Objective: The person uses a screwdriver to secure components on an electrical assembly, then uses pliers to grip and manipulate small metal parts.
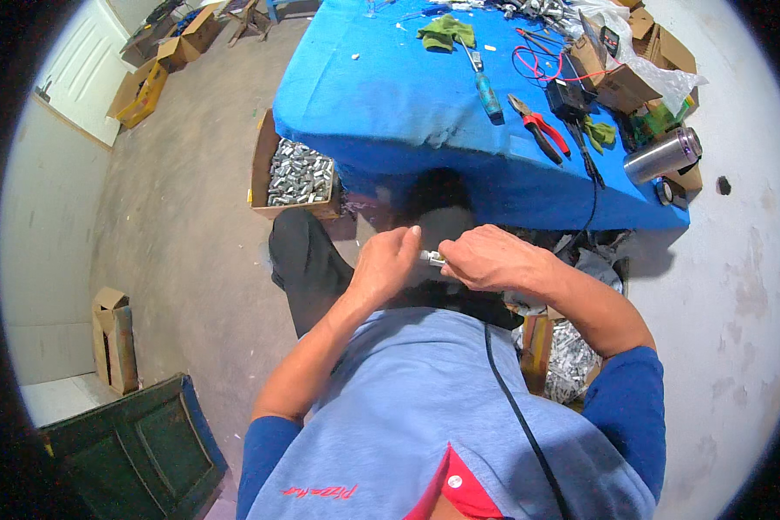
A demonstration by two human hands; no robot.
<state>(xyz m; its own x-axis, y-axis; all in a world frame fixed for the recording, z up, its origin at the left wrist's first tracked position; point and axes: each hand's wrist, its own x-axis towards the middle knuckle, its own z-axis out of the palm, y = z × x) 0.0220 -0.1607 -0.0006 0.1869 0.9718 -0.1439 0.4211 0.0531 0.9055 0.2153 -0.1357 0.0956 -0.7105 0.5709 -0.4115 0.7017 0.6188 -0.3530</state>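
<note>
I see both hands at frame centre, below the desk (381, 95) edge: left hand (383, 264) and right hand (485, 258) curled closed on one small metal part (433, 257) between them. Mid-piece, I reckon. The cardboard box (263, 165) of similar metal pieces, centre-left, looks full; finished versus pending, can't tell.

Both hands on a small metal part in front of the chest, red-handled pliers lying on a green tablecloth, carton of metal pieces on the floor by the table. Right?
Not quite: the tablecloth is blue, not green. The head view shows the rest as stated: the left hand and right hand meet on the small metal part, the red-handled pliers lie on the cloth, and the carton of metal pieces sits on the floor by the table.
</note>
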